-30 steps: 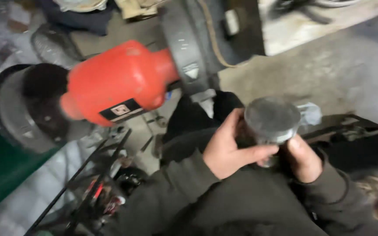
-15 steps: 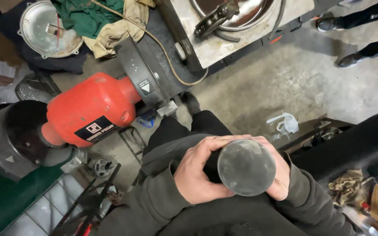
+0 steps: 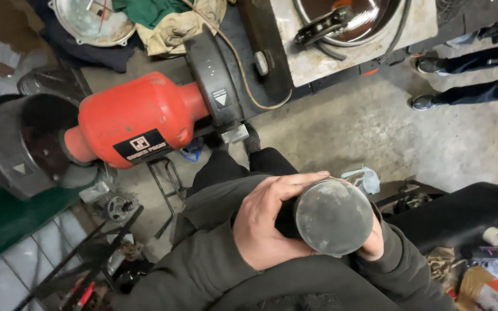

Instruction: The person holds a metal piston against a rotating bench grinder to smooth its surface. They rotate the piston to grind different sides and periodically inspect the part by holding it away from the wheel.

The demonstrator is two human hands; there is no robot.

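Both hands gripping grey metal cylinder point(image 3: 334, 216), L hand point(image 3: 266, 224) wrapped round, R hand point(image 3: 373, 242) behind, red bench grinder point(image 3: 136, 118) nearby

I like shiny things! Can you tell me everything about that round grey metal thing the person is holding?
The metal cup is round, dull grey and smudged, more matte than shiny. Its flat circular end faces up toward the camera; the dark side runs down between the hands, mostly hidden. It looks like steel. The left hand wraps its side, fingers curling over the top edge, and the right hand grips the far side. It sits close above the person's lap, near the red grinder.
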